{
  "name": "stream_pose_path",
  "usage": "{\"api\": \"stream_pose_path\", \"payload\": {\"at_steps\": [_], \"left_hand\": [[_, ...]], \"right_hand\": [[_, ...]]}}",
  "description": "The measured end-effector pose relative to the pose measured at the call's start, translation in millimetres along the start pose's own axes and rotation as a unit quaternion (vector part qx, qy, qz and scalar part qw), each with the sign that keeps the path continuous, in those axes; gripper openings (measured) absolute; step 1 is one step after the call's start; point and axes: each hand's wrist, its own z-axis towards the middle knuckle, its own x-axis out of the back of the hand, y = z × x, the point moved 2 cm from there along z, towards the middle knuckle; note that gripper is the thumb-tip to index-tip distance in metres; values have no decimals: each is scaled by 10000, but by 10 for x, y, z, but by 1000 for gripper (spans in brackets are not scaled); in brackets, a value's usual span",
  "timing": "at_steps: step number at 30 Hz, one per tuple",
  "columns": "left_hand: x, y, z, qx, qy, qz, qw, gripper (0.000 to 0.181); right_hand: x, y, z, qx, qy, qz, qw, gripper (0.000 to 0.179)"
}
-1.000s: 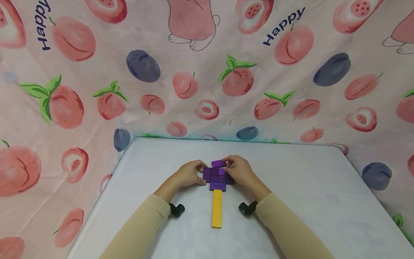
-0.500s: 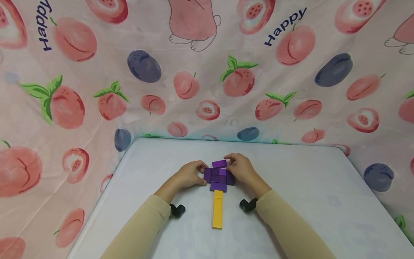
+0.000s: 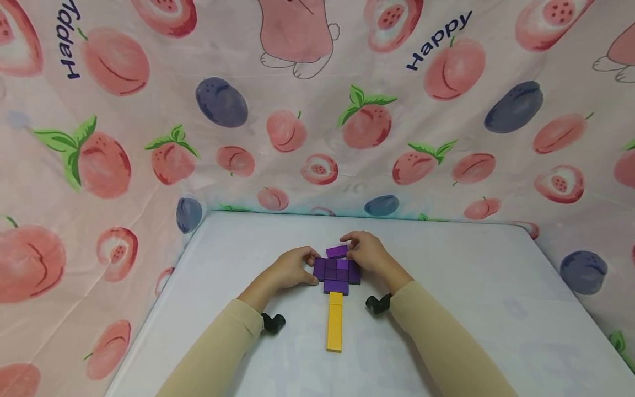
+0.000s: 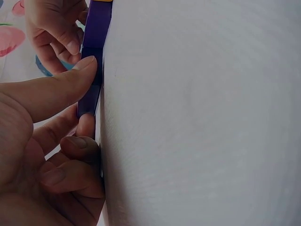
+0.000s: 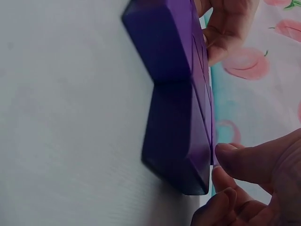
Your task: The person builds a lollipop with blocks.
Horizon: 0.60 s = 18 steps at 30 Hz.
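Purple blocks (image 3: 330,273) lie side by side in a flat cluster at the middle of the table. My left hand (image 3: 291,268) grips the leftmost purple block (image 3: 319,269) between thumb and index finger; in the left wrist view the thumb (image 4: 87,66) lies against the purple side. A loose purple block (image 3: 337,252) sits slanted at the cluster's far edge. Close to that block's right end is my right hand (image 3: 369,256), thumb and index finger spread apart. The right wrist view shows the thumb (image 5: 230,155) beside the purple blocks (image 5: 171,127).
Yellow blocks (image 3: 334,325) run in a straight line from the cluster's near side toward me. A white cloth covers the table (image 3: 446,309). Behind it hangs a pink fruit-print curtain (image 3: 327,99). A black wrist device (image 3: 378,304) sits on each arm.
My right hand has shifted slightly up and away, and its index finger has lifted off the loose purple block. The left hand stays at the leftmost block.
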Motion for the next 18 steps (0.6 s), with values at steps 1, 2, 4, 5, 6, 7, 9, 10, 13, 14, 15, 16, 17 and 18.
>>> {"api": "stream_pose_path", "payload": {"at_steps": [1, 2, 4, 5, 6, 7, 9, 10, 13, 14, 15, 16, 17, 18], "left_hand": [[1, 2, -2, -6, 2, -9, 10000, 55], [4, 6, -6, -7, 3, -22, 10000, 55], [10, 14, -12, -6, 2, -61, 10000, 55], [13, 22, -17, 1, 0, -94, 10000, 55], [16, 28, -21, 7, -5, -124, 9999, 54], [16, 30, -24, 12, -6, -128, 9999, 54], [16, 30, -27, 16, -13, -129, 9999, 54], [14, 28, -27, 19, -15, -125, 9999, 54], [10, 19, -23, 19, -13, -108, 9999, 54], [10, 16, -20, 16, -12, -106, 9999, 54], [10, 14, -19, 12, -10, -100, 9999, 54], [9, 13, -18, 10, -8, -94, 10000, 54], [9, 13, -18, 9, -6, -92, 10000, 54], [9, 13, -19, 12, -5, -89, 10000, 54]], "right_hand": [[3, -3, 6, 14, -31, -20, 10000, 40], [3, -2, 14, 29, -65, -41, 10000, 39], [10, -2, 25, 63, -101, -76, 9999, 38], [13, -1, 30, 73, -110, -88, 9999, 38], [13, 4, 37, 71, -119, -97, 9999, 37], [11, 10, 41, 67, -139, -118, 9998, 36], [9, 15, 48, 35, -180, -133, 9997, 35], [6, 18, 51, 22, -203, -142, 9997, 34], [-1, 29, 58, -3, -253, -154, 9996, 33], [-4, 31, 60, -4, -264, -150, 9995, 33], [-6, 35, 63, 1, -271, -163, 9995, 32], [-8, 39, 64, 9, -271, -171, 9995, 32], [-9, 43, 65, 19, -268, -186, 9995, 31], [-10, 44, 65, 28, -260, -194, 9995, 30]]}}
